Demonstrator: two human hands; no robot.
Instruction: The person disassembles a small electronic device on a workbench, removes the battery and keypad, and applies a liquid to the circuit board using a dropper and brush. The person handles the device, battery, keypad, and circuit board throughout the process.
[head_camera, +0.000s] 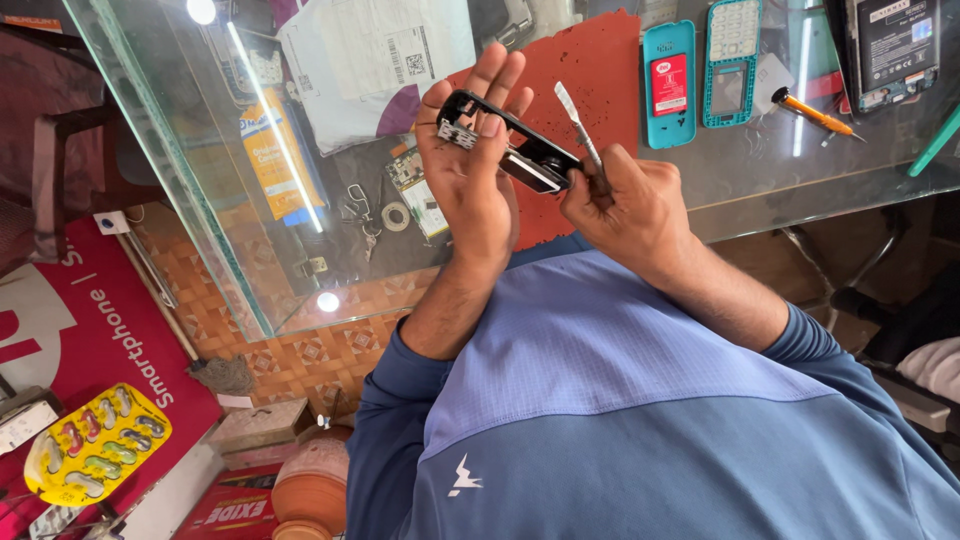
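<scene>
Hands met above the glass worktop (760, 175): the left hand (470, 165) was cupped around a black phone frame (505, 145), the right hand (625, 205) pinched narrow on a metal pry tool (578, 125) at the frame's edge. Doing this well likely meant a shallow blade angle and a steady frame. Farther off lay a red mat (590, 70), teal phone shells (670, 85) and an orange screwdriver (812, 110); nothing crowded the grip.

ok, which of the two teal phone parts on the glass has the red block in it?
The left teal shell, nearer the red mat: it holds a red rectangular block. The right teal frame shows a pale keypad and an open window instead.
</scene>
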